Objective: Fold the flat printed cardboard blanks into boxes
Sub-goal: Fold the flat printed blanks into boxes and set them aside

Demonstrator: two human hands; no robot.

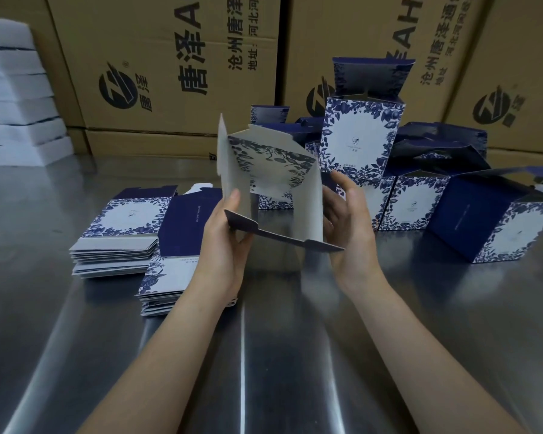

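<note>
Two bare forearms reach in over the steel table (76, 355), and between them a half-opened blank (271, 183) is held up off the surface, its white inner faces turned toward the camera and a dark blue flap jutting along its lower edge. The left hand (224, 245) pinches the blank's left wall, thumb on the inside; the right hand (347, 220) cups the right wall with fingers spread, and how firmly it presses I cannot tell. Thin printed card like this looks light and fairly stiff along its panels but weak at the scored creases, so it is best taken by the wall edges close to a fold, never by the loose flaps, which would bend or tear. Its coated print may also be a little slick. Just beyond the left hand lie two stacks of flat blanks (119, 242), one overlapping the other. Farther back and to the right stand finished boxes (358, 139), some piled, one tipped over. Behind everything rise brown shipping cartons (170, 67) and, far left, white foam sheets (13, 98).
</note>
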